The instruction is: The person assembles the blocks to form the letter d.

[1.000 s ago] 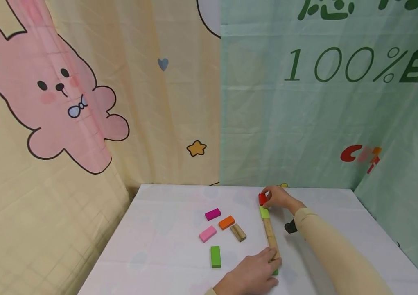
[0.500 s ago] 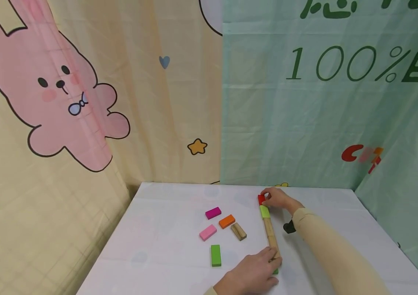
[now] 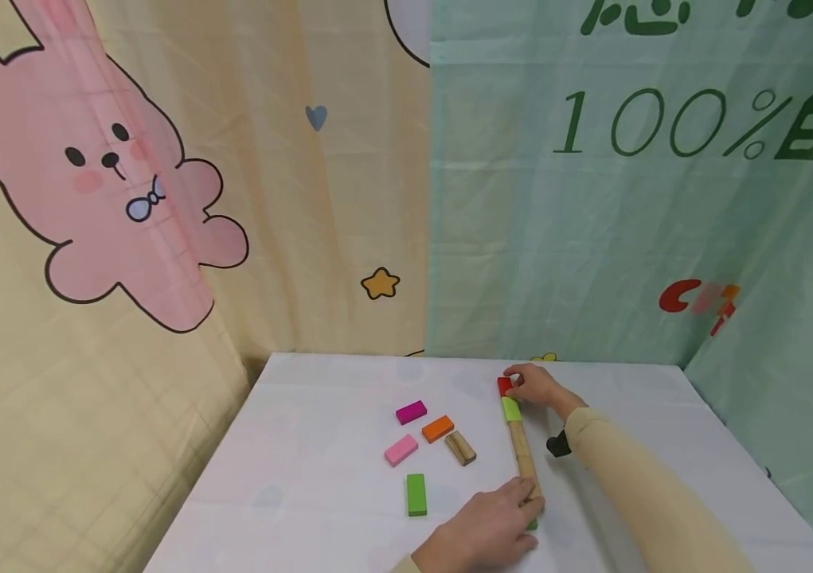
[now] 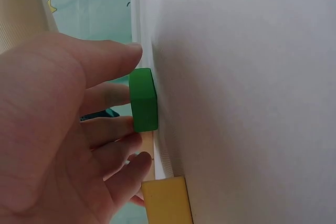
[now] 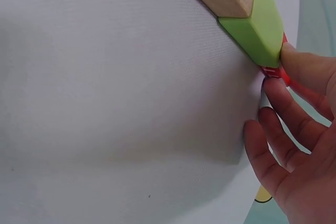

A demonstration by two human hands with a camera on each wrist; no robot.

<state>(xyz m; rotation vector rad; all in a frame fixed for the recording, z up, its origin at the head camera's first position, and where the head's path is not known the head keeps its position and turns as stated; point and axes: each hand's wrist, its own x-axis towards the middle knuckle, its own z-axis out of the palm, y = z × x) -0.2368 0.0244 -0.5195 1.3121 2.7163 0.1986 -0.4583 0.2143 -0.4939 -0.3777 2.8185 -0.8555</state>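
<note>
A row of blocks runs away from me on the right half of the table. My right hand (image 3: 537, 385) pinches the red block (image 3: 502, 385) at its far end. Against that stands a lime-green block (image 5: 265, 27), followed by plain wooden blocks (image 3: 523, 450). At the near end, my left hand (image 3: 485, 521) rests with slightly bent fingers on the row. A darker green block (image 4: 143, 100) shows between its fingers and thumb, the thumb tip just off the block. Low in the left wrist view is a yellow block (image 4: 168, 203), covered by my hand in the head view.
Left of the row lie a magenta block (image 3: 411, 412), an orange block (image 3: 438, 429), a pink block (image 3: 401, 450), a striped wooden block (image 3: 460, 448) and a green block (image 3: 416, 495). Printed curtains (image 3: 327, 199) hang behind the white table (image 3: 291, 461).
The head view has shifted slightly. My right hand and the red block have edged a little to the left; my left hand stays at the near end of the row.
</note>
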